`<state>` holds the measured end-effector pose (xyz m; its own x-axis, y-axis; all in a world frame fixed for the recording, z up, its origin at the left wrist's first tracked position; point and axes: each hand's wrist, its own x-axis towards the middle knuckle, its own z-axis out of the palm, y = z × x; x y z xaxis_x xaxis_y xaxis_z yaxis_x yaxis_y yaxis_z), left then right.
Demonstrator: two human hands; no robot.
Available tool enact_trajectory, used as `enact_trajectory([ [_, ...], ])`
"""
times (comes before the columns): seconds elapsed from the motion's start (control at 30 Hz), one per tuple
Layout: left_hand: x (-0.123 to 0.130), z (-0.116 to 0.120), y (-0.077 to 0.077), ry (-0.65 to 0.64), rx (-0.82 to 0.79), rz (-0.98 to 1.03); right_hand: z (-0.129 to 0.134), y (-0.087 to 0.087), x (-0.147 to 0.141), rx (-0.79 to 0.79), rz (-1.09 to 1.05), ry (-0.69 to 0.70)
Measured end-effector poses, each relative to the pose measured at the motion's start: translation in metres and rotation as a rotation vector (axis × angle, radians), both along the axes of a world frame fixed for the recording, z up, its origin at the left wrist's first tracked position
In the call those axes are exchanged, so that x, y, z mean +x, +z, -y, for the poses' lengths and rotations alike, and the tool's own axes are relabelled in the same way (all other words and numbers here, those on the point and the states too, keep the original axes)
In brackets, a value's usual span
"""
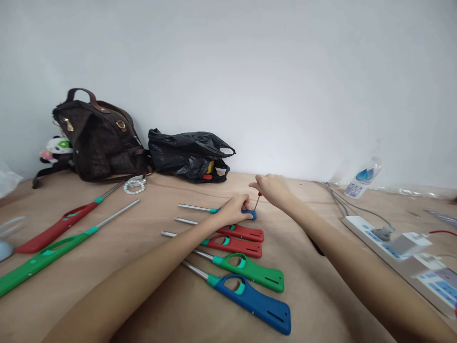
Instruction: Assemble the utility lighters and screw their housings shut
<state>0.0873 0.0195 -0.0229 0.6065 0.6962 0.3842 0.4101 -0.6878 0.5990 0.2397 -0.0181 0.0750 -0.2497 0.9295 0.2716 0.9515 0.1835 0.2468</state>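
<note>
My left hand (234,209) is closed over the handle of a blue long-neck lighter (253,214), which lies on the table with its metal tube pointing left. In my closed right hand (273,189) is a small screwdriver (257,201) with a red handle. Its thin shaft slants down, and the tip meets the end of that blue handle. Nearer to me lie two red lighters (246,232) (239,247), a green lighter (253,271) and another blue lighter (255,302), roughly in a row. My left forearm crosses over some of their tubes.
A longer red lighter (59,228) and a longer green lighter (46,257) lie left. Behind them are a bead bracelet (134,186), a dark backpack (102,143) and a black plastic bag (185,155). On the right are a power strip (378,243) with plugs and a tilted bottle (363,177).
</note>
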Motion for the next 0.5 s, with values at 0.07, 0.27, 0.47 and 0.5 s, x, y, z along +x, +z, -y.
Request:
enact_trajectory([
  [0.07, 0.000, 0.000, 0.000, 0.001, 0.000, -0.001, 0.003, 0.004, 0.003, -0.037, 0.049, 0.013],
  [0.27, 0.000, -0.001, 0.001, -0.009, -0.001, -0.004, 0.010, 0.016, 0.004, -0.132, 0.178, 0.037],
  [0.47, 0.000, -0.001, 0.000, 0.000, -0.017, -0.009, 0.014, 0.023, 0.001, -0.183, 0.131, 0.185],
  [0.5, 0.000, 0.000, 0.000, 0.001, -0.018, -0.010, 0.013, 0.023, 0.000, -0.193, 0.134, 0.183],
])
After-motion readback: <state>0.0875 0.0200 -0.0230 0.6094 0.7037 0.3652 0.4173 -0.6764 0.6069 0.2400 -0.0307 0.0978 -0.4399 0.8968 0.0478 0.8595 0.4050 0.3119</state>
